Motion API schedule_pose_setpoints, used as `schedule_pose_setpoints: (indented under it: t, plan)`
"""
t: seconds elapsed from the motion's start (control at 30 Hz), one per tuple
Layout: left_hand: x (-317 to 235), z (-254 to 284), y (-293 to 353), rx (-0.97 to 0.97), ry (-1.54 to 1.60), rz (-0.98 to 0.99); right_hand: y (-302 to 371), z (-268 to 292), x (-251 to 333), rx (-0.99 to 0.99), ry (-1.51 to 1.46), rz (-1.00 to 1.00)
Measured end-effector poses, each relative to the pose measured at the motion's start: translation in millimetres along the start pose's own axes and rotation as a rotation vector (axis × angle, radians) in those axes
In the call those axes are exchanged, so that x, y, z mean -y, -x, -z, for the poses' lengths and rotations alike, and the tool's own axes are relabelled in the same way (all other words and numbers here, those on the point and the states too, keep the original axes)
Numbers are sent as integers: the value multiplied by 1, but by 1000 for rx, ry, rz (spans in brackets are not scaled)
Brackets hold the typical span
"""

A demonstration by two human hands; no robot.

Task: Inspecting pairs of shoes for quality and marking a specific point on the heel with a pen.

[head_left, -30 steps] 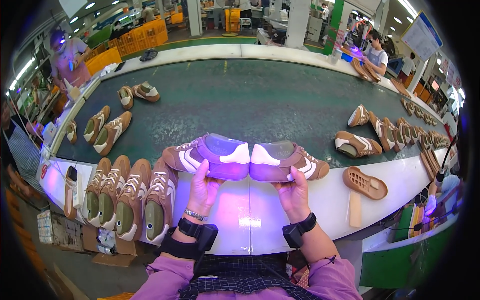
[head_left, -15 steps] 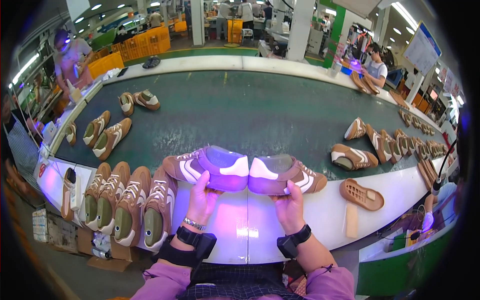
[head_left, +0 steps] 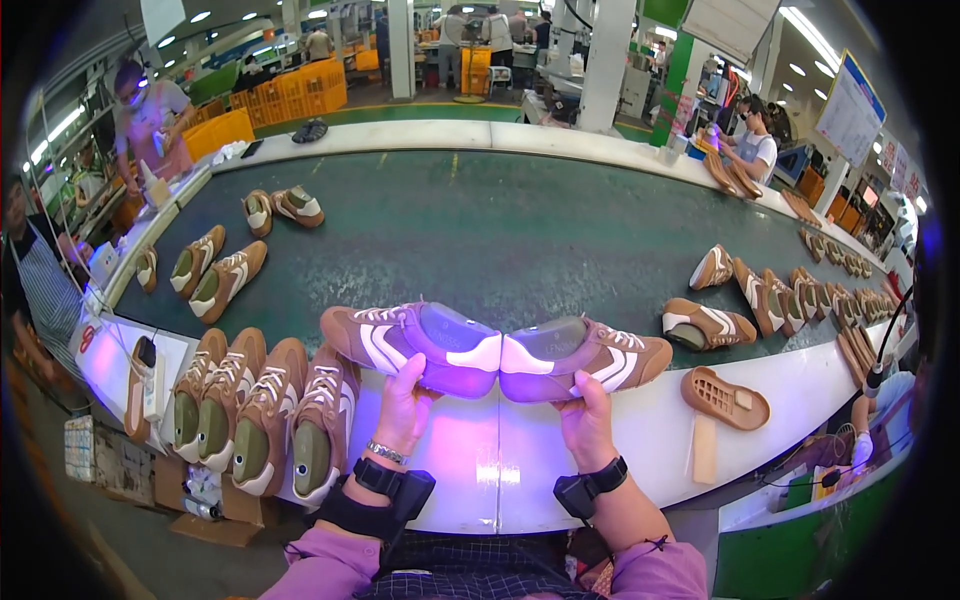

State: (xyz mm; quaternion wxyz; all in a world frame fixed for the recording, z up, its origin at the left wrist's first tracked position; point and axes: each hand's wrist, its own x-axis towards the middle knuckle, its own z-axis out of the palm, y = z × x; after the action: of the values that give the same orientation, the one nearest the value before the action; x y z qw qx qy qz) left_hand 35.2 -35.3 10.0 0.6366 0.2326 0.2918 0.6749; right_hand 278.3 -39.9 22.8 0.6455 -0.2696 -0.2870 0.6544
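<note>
at nine o'clock, on the white counter [head_left: 470, 470], four brown sneakers [head_left: 262, 420] stand side by side with their toes pointing up the frame, just beside a loose sole [head_left: 138, 385] at the counter's far left edge. the left hand [head_left: 405, 405] is closed around the underside of the left sneaker [head_left: 410, 338], fingers wrapped under its sole, thumb up along the side; the toe points toward ten o'clock. that shoe's white heel touches the heel of the right sneaker [head_left: 585, 358], so the pair sits heel to heel at the centre, lifted above the counter's purple-lit patch. the right hand [head_left: 588, 425] grips the right sneaker from below in the same way, its toe aimed at three o'clock. behind both, at twelve o'clock, runs the dark green conveyor belt [head_left: 500, 230] with more sneakers scattered on it. at three o'clock a bare tan outsole [head_left: 725, 398] lies tread-up on the counter, well apart from the right hand.
</note>
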Motion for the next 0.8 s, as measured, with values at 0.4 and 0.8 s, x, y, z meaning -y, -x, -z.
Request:
schedule_pose_setpoints:
  t: [0.4, 0.8]
  plan:
    - [6, -24, 28, 222, 480, 425, 9, 13, -18, 105, -167, -297]
    - [-46, 60, 163, 44, 566, 425, 33, -49, -30, 43, 107, -543]
